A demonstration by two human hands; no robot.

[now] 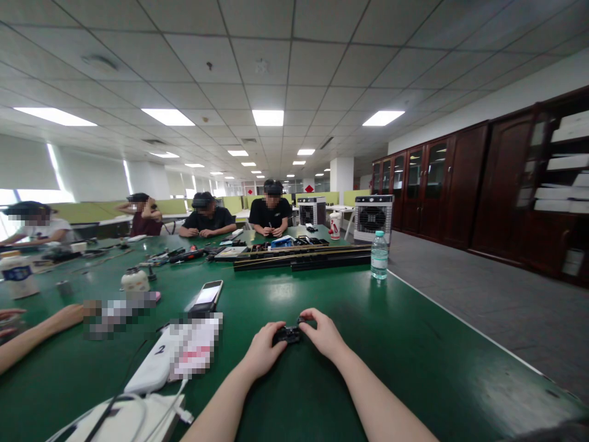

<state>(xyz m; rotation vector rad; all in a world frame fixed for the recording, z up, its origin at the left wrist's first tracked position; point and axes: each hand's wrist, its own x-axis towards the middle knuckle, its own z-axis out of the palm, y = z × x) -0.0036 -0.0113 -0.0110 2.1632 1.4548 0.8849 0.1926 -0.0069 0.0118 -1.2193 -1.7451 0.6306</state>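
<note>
Both forearms reach in from the bottom over a green table [391, 344]. My left hand [265, 348] grips the left end of a small black part [289, 334] between thumb and fingers. At the part's right end, my right hand [322, 331] pinches a smaller dark piece [300, 320] with thumb and forefinger. The black part lies low, at or just above the tabletop. Its exact kind is too small to make out.
Left of my hands lie a white power bank [159, 362], a phone [209, 294] and cables [138, 399]. A water bottle [379, 256] stands near the right edge. Long black rails [331, 261] cross the table ahead. A co-worker's arm [41, 334] rests at left; others sit beyond.
</note>
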